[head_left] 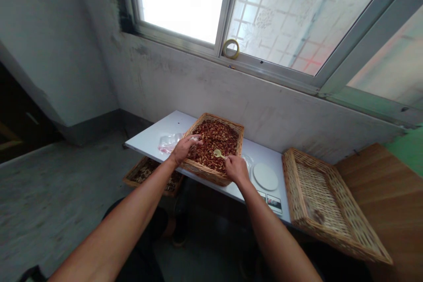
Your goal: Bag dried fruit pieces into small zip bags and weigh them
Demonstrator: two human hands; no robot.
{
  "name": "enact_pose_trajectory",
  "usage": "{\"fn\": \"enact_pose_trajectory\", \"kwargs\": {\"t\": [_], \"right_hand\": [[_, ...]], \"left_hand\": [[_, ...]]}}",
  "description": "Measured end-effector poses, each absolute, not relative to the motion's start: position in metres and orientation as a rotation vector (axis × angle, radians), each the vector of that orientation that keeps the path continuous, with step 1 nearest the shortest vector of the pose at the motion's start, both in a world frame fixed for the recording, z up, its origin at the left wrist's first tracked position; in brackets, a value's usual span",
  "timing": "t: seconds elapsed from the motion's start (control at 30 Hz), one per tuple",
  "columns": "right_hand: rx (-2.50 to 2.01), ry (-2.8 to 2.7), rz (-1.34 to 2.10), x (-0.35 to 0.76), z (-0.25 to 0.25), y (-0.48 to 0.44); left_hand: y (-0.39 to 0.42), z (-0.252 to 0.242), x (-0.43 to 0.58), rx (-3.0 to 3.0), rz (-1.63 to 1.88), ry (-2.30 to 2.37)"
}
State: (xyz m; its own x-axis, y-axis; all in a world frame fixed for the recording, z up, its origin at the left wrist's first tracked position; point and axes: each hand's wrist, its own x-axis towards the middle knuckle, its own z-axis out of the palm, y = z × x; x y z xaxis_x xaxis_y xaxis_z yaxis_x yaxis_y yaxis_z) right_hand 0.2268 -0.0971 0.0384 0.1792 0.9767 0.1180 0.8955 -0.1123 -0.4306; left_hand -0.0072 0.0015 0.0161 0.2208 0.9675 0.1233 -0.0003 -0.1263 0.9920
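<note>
Bare forearms (115, 216) reach to a wicker tray (203, 169) on the white tabletop (158, 134); the left hand (183, 150) lies open at its rim beside dried red pieces (214, 139), while the right hand (236, 169) pinches a small yellow scoop (217, 153) above them.

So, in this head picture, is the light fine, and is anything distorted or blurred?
In the head view, the window is blown out to white while the wall is dim; wide-angle distortion stretches the forearms and tilts the window frame; the left hand and right hand look soft.
</note>
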Motion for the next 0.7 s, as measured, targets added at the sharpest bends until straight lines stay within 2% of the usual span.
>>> {"fn": "enact_pose_trajectory", "kwargs": {"t": [0.23, 0.4, 0.7], "right_hand": [[-2.015, -1.878, 0.070, 0.220, 0.040, -0.106], [-1.715, -1.807, 0.393, 0.210, 0.038, -0.093], [-1.553, -1.557, 0.775, 0.185, 0.027, -0.066]], "left_hand": [[0.004, 0.014, -0.011, 1.511, 1.136, 0.993], [0.004, 0.014, -0.010, 1.423, 1.086, 0.923], [-0.013, 0.032, 0.002, 1.044, 1.058, 0.709]]}}
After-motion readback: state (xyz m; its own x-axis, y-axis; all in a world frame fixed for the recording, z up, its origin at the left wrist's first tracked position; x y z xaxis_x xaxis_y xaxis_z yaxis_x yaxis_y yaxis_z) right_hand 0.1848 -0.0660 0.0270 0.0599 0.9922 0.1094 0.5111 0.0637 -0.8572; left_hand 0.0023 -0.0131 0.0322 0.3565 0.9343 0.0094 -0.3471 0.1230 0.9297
